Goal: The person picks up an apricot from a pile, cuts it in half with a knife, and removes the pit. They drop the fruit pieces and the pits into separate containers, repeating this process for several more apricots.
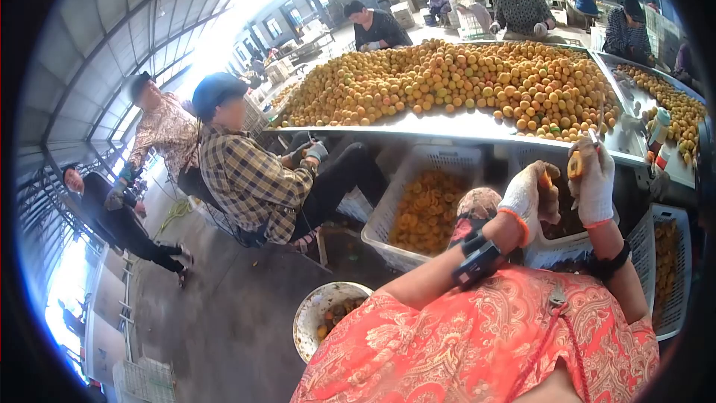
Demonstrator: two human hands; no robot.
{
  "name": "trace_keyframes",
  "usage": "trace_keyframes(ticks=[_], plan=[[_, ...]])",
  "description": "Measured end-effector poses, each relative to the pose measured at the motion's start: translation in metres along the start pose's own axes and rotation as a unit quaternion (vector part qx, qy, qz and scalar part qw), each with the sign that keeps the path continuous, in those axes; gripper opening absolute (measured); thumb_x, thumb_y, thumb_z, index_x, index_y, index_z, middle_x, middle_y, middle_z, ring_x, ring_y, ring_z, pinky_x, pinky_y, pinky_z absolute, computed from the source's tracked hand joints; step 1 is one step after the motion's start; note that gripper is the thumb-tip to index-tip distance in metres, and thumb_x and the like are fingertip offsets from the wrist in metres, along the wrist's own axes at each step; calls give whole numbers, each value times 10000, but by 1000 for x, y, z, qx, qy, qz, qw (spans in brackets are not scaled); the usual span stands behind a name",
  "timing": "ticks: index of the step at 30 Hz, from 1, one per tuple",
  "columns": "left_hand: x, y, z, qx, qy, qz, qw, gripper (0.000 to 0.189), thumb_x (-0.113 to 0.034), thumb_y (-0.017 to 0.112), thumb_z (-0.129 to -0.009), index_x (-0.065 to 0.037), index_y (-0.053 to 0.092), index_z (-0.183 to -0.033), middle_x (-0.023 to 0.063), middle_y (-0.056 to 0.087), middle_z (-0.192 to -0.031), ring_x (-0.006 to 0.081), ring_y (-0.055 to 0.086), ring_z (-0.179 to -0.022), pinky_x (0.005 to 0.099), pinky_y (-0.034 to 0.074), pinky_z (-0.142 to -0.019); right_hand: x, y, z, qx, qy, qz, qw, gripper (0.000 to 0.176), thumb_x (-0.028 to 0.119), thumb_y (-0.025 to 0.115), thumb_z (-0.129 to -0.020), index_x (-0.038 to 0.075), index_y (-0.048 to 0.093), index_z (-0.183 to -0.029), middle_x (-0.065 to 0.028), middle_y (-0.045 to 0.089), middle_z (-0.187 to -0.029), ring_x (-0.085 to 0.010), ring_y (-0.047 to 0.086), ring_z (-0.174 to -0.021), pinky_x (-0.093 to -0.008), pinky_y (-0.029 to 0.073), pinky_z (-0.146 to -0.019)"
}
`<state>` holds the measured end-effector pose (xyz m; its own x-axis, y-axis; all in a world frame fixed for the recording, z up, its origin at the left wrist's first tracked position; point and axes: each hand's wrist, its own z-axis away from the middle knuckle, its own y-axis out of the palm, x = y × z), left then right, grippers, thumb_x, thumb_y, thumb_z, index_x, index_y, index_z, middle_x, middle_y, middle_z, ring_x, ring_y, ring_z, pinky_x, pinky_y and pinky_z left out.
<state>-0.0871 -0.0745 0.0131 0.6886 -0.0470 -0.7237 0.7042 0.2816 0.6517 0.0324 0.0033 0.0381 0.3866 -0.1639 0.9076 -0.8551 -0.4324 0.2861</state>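
Note:
My left hand (528,195), in a white glove with an orange cuff, is closed with stained fingertips curled around what looks like an apricot half (552,170). Close beside it, my right hand (594,180), gloved too, grips a cut apricot (574,165) with its orange flesh showing. A thin, pale blade-like tip (593,135) sticks up from the right fingers; its handle is hidden. Both hands are raised just in front of the metal table edge (447,136), above the crates.
Whole apricots (440,78) are heaped on the table. A white crate (388,235) of apricot halves stands below, another crate (680,283) at right. A basin (306,321) sits on the floor. A co-worker in a plaid shirt (250,179) sits at left; several other people are around.

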Motion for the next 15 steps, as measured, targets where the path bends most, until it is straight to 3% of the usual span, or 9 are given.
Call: trace_keyframes(ticks=[2,5,7,8,12,15], plan=[[-3,6,9,17,-24,6,1000,343,-483,510,-983,-147,582,-979,8,559,-707,155,521,-551,316,418,-502,-2,-4,-2,-11,36,-30,999,229,282,573,-1024,63,617,-976,29,542,-742,-25,470,-636,-217,400,-563],[-4,13,21,38,-46,-11,998,301,-441,570,-975,-143,564,-1018,15,580,-781,133,523,-559,276,406,-476,-13,-4,1,-5,-21,-34,999,229,272,582,-1014,52,619,-960,23,535,-725,-32,470,-658,-223,406,-585],[-4,10,22,118,-2,-46,992,255,-371,614,-970,-131,553,-1033,7,579,-794,101,530,-575,223,391,-473,-4,0,9,51,-157,169,972,229,246,586,-1003,31,608,-930,11,526,-727,-45,456,-686,-238,402,-590],[-4,10,24,128,1,-17,992,228,-310,645,-962,-123,544,-1044,9,578,-811,76,518,-548,194,364,-443,5,0,13,64,-132,201,968,236,219,581,-999,4,587,-901,2,525,-743,-57,441,-708,-248,400,-602],[-3,10,23,117,21,-76,990,231,-303,653,-957,-106,554,-1024,8,570,-773,78,495,-499,208,357,-406,2,-7,11,68,-107,171,977,229,217,585,-999,1,579,-923,-2,521,-749,-59,441,-708,-252,401,-600],[-1,6,15,115,92,-137,980,239,-310,657,-958,-91,569,-1000,6,564,-732,77,476,-468,217,339,-378,17,-6,18,66,-121,230,964,206,203,583,-996,0,583,-958,-1,521,-747,-57,444,-713,-250,404,-603]])
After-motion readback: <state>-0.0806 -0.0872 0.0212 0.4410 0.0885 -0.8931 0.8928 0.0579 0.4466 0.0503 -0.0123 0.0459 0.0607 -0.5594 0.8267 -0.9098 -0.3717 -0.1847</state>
